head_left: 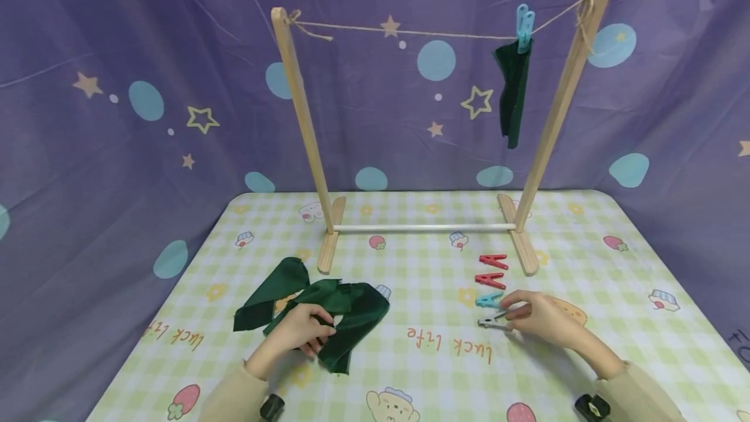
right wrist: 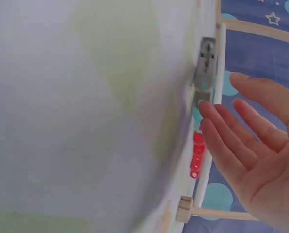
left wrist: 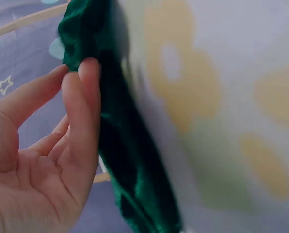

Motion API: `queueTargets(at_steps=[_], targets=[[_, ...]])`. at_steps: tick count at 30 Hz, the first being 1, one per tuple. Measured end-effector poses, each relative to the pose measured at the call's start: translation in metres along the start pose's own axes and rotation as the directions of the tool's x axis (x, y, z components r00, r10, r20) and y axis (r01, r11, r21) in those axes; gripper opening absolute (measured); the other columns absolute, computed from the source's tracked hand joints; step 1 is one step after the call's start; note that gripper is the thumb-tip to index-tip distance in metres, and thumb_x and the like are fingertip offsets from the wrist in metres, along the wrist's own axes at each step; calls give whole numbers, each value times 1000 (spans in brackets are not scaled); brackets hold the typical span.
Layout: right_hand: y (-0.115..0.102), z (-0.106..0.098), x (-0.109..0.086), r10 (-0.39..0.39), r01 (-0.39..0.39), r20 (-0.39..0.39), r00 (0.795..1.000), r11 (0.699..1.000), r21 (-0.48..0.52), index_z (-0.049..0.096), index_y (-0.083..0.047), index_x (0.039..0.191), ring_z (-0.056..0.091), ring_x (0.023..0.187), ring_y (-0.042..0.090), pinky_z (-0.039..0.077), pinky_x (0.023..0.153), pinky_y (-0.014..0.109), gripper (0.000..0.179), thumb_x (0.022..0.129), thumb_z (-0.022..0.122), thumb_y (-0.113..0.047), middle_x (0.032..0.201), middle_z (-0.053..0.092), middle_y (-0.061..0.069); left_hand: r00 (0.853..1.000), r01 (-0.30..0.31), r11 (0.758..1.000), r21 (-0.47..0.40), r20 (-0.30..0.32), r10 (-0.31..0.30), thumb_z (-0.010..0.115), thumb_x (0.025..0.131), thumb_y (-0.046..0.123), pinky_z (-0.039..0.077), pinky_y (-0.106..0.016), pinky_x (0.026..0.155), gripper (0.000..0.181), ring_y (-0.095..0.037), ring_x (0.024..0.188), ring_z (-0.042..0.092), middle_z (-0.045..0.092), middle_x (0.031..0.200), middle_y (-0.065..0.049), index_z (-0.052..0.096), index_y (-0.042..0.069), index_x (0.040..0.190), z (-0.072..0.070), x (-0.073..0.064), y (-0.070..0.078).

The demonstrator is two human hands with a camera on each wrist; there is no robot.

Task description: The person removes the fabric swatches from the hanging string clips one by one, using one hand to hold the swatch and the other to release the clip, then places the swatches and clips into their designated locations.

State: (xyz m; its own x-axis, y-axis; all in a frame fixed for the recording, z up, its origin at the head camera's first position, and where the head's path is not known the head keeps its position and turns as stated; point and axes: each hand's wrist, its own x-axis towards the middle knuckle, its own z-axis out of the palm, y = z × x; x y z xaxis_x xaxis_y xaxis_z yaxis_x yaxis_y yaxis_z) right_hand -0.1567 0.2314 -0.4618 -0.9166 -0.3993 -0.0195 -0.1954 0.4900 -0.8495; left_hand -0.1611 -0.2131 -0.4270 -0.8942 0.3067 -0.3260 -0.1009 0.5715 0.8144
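My left hand (head_left: 301, 331) pinches a dark green cloth (head_left: 357, 318) between thumb and fingertips. In the left wrist view the cloth (left wrist: 130, 160) hangs down past the fingers. Another green piece (head_left: 275, 292) lies to its left. My right hand (head_left: 541, 319) is over the clothespins, its thumb apart from the fingers. Its fingertips are at a grey clothespin (head_left: 492, 323) and close by a light blue clothespin (head_left: 489, 299); whether they touch is unclear. The right wrist view shows the grey clothespin (right wrist: 206, 63) beyond the fingertips.
Two red clothespins (head_left: 493, 261) lie behind the blue one. At the back stands a wooden rack (head_left: 553, 116) with a string (head_left: 375, 29) across its posts. A blue clothespin (head_left: 524, 28) holds a green cloth (head_left: 514, 93) on the string's right part.
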Motion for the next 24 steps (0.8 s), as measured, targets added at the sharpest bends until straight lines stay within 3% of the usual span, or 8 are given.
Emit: queueTargets(at_steps=[6,11,17,24], targets=[[-10,-13,-1,-84,84,-8,996,995,44,55,9,106,63,81,15,51,65,24,30,81,63,-5,102,56,27,996,-50,998,48,-72,53,61,83,14,50,-34,46,22,-24,55,60,63,69,-12,59,-4,96,-7,2,9],[-20,-28,1,-114,114,-30,993,993,18,54,8,110,62,83,12,51,67,25,34,83,61,-12,106,55,27,985,-153,986,69,-70,158,59,85,15,50,-34,51,26,-27,61,62,64,74,-16,58,-7,98,-13,9,20],[-35,-50,7,-124,117,-107,987,991,-68,57,0,109,61,83,6,51,67,26,30,84,61,-17,105,58,20,971,-214,969,119,-85,225,58,86,19,50,-32,57,29,-27,68,62,65,78,-13,58,-5,103,-16,23,42],[-64,-82,20,-173,155,-151,973,981,-120,56,3,112,60,85,2,50,69,24,31,87,58,-15,107,58,20,949,-290,949,127,-90,302,58,86,20,50,-39,65,28,-22,69,61,65,82,-14,59,-2,104,-20,36,77]])
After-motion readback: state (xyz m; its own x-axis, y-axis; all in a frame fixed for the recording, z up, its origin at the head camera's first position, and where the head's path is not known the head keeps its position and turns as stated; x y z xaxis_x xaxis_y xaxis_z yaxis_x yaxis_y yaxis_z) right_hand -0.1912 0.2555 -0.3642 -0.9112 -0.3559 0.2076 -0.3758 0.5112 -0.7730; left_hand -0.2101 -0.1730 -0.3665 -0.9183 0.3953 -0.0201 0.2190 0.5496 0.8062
